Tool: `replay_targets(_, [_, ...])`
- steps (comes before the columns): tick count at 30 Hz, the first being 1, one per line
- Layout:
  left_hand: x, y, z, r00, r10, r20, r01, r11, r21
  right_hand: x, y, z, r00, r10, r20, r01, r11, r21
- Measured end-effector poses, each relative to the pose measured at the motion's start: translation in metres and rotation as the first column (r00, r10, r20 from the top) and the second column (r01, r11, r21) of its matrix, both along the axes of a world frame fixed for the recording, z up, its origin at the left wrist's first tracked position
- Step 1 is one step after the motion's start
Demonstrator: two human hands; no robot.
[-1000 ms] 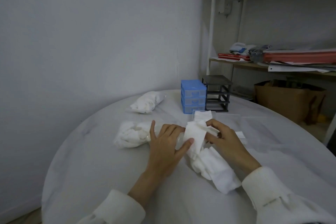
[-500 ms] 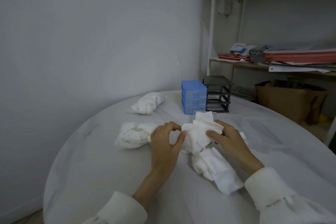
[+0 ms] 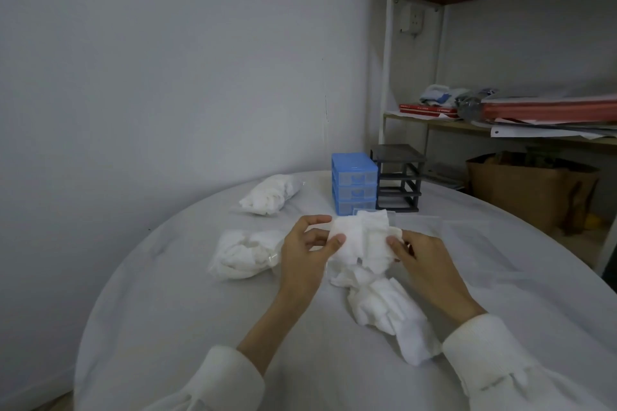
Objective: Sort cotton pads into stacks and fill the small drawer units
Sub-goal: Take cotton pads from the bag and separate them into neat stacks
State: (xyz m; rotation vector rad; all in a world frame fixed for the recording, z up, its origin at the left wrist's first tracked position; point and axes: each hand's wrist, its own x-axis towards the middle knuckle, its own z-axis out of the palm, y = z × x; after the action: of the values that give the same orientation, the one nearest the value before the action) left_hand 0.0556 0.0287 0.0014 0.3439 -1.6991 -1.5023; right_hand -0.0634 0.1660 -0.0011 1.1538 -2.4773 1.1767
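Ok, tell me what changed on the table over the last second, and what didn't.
Both hands lifted the bunch of cotton pads off the loose pile and spread it between them. The left hand, which lay flat a second ago, now pinches its left edge; the right hand keeps pinching the right edge. The two bagged bundles, the blue drawer unit and the black one stayed put.

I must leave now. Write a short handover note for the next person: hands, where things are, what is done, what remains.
Left hand and right hand both pinch a bunch of cotton pads above the table.
A loose pile of pads lies below them; two bagged bundles lie to the left.
Blue drawer unit: drawers closed. Black unit: slots look empty.
No finished stack is visible. Left: stacking, filling.
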Motion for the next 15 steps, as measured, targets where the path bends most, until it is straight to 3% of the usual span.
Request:
replay_targets(4, [-0.011, 0.002, 0.001, 0.999, -0.048, 0.02, 0.045, 0.988, 0.147, 0.005, 0.002, 0.003, 1.0, 0.026, -0.016, -0.028, 0.996, -0.08])
replay_targets(7, [-0.012, 0.007, -0.008, 0.996, -0.067, 0.055, 0.059, 0.99, 0.126, 0.008, 0.002, 0.008, 0.998, 0.038, 0.052, -0.025, 0.971, -0.238])
replay_targets(10, [-0.009, 0.011, -0.013, 0.99, -0.134, 0.048, 0.121, 0.971, 0.204, 0.011, 0.003, 0.014, 0.987, 0.111, 0.117, -0.056, 0.916, -0.397])
replay_targets(15, [-0.008, 0.013, -0.016, 0.985, -0.17, 0.039, 0.158, 0.964, 0.214, 0.021, 0.0, 0.018, 0.963, 0.189, 0.193, -0.086, 0.892, -0.444])
